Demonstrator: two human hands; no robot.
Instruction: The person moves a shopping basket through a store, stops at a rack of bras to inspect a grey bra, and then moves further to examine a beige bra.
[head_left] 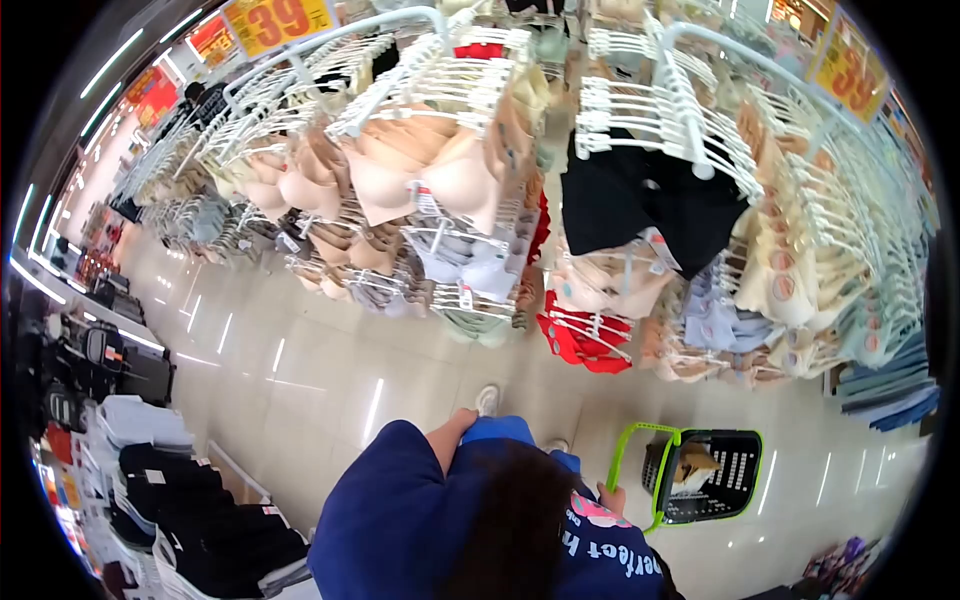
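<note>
My right hand (pixel 611 498) is closed on the green handle (pixel 622 455) of a black shopping basket (pixel 712 478), which hangs at my right side. A brown and white item (pixel 694 466) lies in the basket. My left hand (pixel 461 421) hangs low against the blue clothing on my thigh; its fingers are too small and partly hidden to make out. In front of me, beige bras (pixel 430 180) and a black garment (pixel 645 200) hang on white hangers.
More racks of hanging underwear (pixel 800 240) stretch across the front. Yellow price signs (pixel 277 22) stand above them. Folded black clothes (pixel 215 520) lie on a display at the lower left. Shiny floor tiles (pixel 320 370) show around my shoes (pixel 488 400).
</note>
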